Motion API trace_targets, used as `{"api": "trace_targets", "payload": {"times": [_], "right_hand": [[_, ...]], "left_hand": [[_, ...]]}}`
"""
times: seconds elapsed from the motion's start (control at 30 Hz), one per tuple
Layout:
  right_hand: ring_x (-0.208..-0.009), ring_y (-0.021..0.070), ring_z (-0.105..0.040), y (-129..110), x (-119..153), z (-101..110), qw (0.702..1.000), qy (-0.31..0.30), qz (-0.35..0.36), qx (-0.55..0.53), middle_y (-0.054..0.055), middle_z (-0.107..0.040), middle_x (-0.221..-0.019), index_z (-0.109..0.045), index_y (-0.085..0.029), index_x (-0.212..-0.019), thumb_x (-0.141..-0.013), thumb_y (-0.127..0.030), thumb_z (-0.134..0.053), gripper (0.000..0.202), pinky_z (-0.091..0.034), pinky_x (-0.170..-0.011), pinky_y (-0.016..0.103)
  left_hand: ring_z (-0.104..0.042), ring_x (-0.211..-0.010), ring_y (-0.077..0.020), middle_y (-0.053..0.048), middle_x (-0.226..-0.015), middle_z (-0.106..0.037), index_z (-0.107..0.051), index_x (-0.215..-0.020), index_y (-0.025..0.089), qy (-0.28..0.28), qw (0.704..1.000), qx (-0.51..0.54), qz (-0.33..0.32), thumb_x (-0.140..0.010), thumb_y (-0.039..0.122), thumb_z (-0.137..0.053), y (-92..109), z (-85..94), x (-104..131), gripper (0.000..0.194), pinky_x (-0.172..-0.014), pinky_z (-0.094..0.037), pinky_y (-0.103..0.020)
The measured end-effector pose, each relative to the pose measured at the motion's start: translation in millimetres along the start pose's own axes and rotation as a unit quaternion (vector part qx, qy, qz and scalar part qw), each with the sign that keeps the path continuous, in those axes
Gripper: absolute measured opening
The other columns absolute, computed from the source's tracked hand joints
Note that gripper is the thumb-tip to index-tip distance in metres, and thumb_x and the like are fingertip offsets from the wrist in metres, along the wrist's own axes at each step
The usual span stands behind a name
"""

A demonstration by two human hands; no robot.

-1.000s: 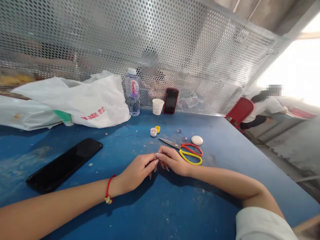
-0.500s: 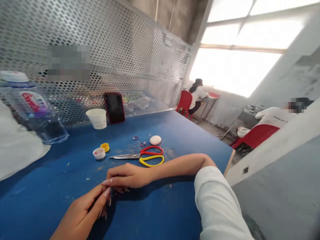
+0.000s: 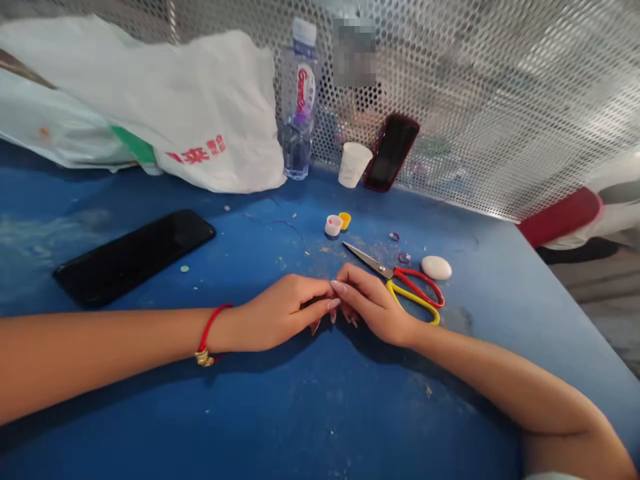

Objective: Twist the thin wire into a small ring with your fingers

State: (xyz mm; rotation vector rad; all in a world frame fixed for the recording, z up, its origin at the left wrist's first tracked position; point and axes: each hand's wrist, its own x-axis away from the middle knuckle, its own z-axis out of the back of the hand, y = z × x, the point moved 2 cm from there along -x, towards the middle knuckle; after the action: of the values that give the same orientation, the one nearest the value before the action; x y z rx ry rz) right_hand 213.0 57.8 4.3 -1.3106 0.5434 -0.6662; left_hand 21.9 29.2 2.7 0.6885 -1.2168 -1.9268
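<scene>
Two hands mid-desk (image 3: 320, 413), fingertips meeting. Left hand (image 3: 283, 313): thumb and index pinched near-closed; right hand (image 3: 377, 307) same, can't tell if anything's clamped between. Scissors (image 3: 390, 270) just beyond right hand, blades shut, tips toward the white cap (image 3: 333, 226) and yellow cap (image 3: 345, 221). White oval object (image 3: 437, 267) beside red handle. Black phone (image 3: 135, 257) lies left, above left forearm.

A head-worn camera looks forward and down — close over a blue table (image 3: 280, 413), toward a perforated metal screen (image 3: 465, 87).
</scene>
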Motion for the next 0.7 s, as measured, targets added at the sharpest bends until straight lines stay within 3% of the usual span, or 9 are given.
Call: {"api": "trace_targets", "payload": {"times": [0.2, 0.33, 0.47, 0.7], "right_hand": [[-0.054, 0.0077, -0.048, -1.0, -1.1, -4.7, 0.998, -0.012, 0.013, -0.053, -0.008, -0.055, -0.065, -0.054, -0.02, -0.089, -0.106, -0.059, -0.061, 0.043, -0.041, -0.054, 0.022], [-0.052, 0.0067, -0.048, -1.0, 0.0, -5.8, 0.997, -0.014, 0.034, -0.074, -0.008, -0.056, -0.065, -0.054, -0.02, -0.088, -0.105, -0.056, -0.065, 0.042, -0.041, -0.053, 0.021], [-0.051, 0.0062, -0.047, -2.4, 1.1, -7.4, 0.994, -0.03, 0.031, -0.096, -0.009, -0.056, -0.063, -0.055, -0.019, -0.087, -0.104, -0.053, -0.068, 0.04, -0.041, -0.052, 0.021], [-0.051, 0.0051, -0.046, -1.0, -0.3, -4.3, 0.988, -0.028, 0.023, -0.152, -0.008, -0.058, -0.064, -0.06, -0.017, -0.089, -0.104, -0.043, -0.071, 0.032, -0.038, -0.051, 0.019]], "left_hand": [[-0.063, -0.064, -0.0127, 0.003, -0.07, -0.07, -0.069, -0.081, 0.019, 0.012, 0.999, -0.002, -0.035, -0.108, 0.034, -0.053, -4.4, -2.3, 7.3, 0.035, -0.062, -0.046, -0.023], [-0.063, -0.063, -0.0129, 0.005, -0.073, -0.073, -0.077, -0.099, 0.022, -0.002, 0.999, 0.002, -0.049, -0.108, 0.035, -0.054, -8.7, -2.6, 9.6, 0.028, -0.06, -0.047, -0.022], [-0.066, -0.064, -0.0123, 0.006, -0.074, -0.075, -0.078, -0.104, 0.022, -0.004, 0.998, -0.003, -0.059, -0.107, 0.033, -0.057, -4.8, -2.1, 8.6, 0.024, -0.063, -0.05, -0.021], [-0.064, -0.06, -0.0115, 0.005, -0.067, -0.07, -0.07, -0.081, 0.019, 0.004, 0.999, -0.006, -0.051, -0.108, 0.034, -0.054, -1.8, -1.1, 10.2, 0.035, -0.059, -0.047, -0.022]]}}
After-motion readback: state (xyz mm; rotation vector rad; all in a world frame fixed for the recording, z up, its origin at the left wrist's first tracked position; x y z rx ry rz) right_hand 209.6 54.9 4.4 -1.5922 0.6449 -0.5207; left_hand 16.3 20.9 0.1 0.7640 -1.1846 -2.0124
